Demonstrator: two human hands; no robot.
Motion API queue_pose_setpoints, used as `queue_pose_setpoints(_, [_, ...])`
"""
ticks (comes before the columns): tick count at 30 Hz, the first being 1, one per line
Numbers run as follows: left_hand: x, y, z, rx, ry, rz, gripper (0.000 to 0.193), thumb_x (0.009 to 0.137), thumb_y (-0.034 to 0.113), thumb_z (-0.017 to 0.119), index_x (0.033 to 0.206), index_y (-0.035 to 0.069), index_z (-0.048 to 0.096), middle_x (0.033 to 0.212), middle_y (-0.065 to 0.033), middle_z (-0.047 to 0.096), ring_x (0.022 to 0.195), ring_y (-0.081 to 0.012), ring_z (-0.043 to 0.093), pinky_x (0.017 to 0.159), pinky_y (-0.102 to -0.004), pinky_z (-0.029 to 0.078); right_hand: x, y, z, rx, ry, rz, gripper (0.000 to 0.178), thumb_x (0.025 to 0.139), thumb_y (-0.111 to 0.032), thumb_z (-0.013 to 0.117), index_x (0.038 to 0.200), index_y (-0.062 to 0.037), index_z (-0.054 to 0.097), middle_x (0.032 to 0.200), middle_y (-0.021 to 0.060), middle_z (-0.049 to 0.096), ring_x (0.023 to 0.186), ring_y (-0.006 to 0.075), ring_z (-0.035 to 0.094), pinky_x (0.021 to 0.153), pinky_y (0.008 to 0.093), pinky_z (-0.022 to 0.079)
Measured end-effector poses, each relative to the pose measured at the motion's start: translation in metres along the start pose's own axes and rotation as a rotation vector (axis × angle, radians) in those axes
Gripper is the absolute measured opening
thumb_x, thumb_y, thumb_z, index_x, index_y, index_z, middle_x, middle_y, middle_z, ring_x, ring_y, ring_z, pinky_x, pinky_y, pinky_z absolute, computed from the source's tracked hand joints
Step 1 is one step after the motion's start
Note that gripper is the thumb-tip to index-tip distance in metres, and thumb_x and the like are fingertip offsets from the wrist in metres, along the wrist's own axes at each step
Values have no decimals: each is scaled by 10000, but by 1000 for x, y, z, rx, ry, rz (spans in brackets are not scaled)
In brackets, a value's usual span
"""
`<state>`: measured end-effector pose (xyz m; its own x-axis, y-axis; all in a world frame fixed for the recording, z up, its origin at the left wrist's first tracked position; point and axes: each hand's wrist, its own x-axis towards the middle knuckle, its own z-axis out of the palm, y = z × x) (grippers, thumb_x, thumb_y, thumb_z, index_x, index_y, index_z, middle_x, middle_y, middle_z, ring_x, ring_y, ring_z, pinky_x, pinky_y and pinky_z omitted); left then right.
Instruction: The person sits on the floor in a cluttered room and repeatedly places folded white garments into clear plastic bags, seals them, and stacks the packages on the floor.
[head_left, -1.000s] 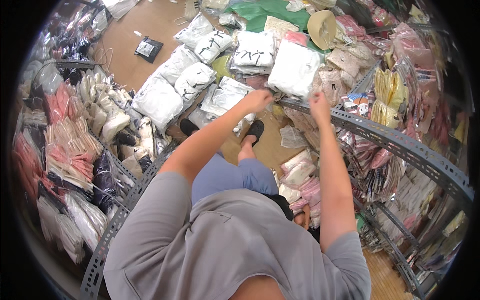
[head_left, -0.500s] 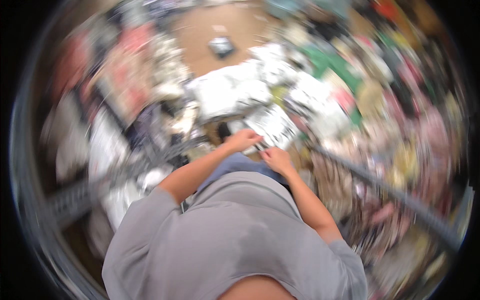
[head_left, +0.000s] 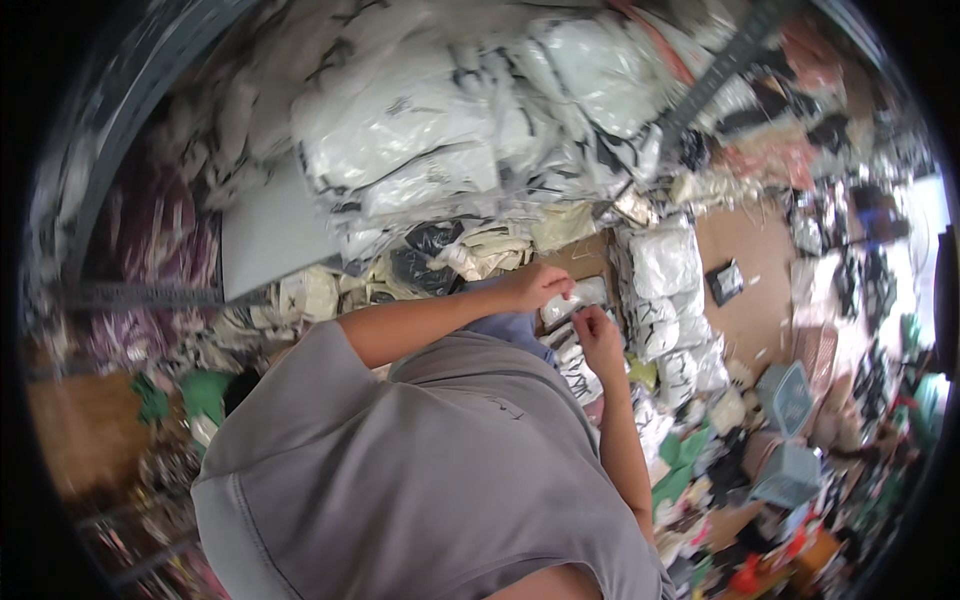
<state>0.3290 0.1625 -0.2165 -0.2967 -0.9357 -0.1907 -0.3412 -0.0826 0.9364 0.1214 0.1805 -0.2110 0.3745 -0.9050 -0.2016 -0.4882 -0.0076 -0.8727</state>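
Observation:
In front of my waist, my left hand [head_left: 541, 287] has its fingers curled in with thumb and fingertips close together. My right hand [head_left: 600, 338] is just to its right and a little nearer, fingers pinched. A tiny dark bit shows by the right fingertips, too small to name. A small gap separates the two hands. Beneath them lies a white plastic-wrapped package [head_left: 572, 302]. To the right, a stack of white plastic packages [head_left: 665, 265] rests on the brown floor [head_left: 745, 235].
Clear-bagged white garments [head_left: 395, 120] fill a shelf ahead, with a grey metal post [head_left: 725, 70] at its right. Cream and black bagged items [head_left: 490, 250] lie below. A dark packet [head_left: 725, 282] sits on the floor. Blue-grey baskets [head_left: 785, 398] and green cloth [head_left: 680, 465] are at right.
My view has swung left, so the white packages that were ahead now appear to the right and the shelf has come into view. My hands stay close together at my waist.

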Motion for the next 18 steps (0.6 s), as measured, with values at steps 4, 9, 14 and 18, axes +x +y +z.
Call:
queue_pose_setpoints(4, [-52, 6, -49, 184, 255, -9, 285, 924, 298, 560, 813, 48, 644, 628, -76, 602, 515, -144, 520, 516, -313, 406, 28, -43, 31, -75, -151, -102, 253, 893, -209, 614, 809, 27, 572, 607, 179, 542, 519, 288, 512, 528, 368, 413])
queue_pose_setpoints(9, [-86, 7, -121, 131, 507, 7, 168, 860, 183, 665, 862, 19, 633, 641, -46, 578, 548, -128, 516, 516, -285, 414, 69, -83, 68, -102, -185, -230, 267, 896, -218, 617, 802, 26, 567, 580, 145, 505, 502, 198, 451, 507, 355, 389])
queue_pose_setpoints(14, [-121, -8, -199, 220, 736, 136, 131, 856, 153, 670, 890, 31, 636, 759, -27, 584, 651, -102, 517, 606, -247, 437, 112, -132, 118, -25, -200, -271, 259, 902, -212, 615, 801, 22, 568, 559, 77, 479, 517, 126, 420, 499, 308, 372])
queue_pose_setpoints(18, [-143, -19, -255, 151, 957, 183, 123, 870, 156, 654, 889, 36, 635, 771, -9, 592, 692, -105, 532, 636, -250, 441, 145, -168, 153, 5, -234, -357, 238, 903, -199, 612, 805, 15, 572, 566, 41, 453, 542, 102, 396, 510, 288, 357])
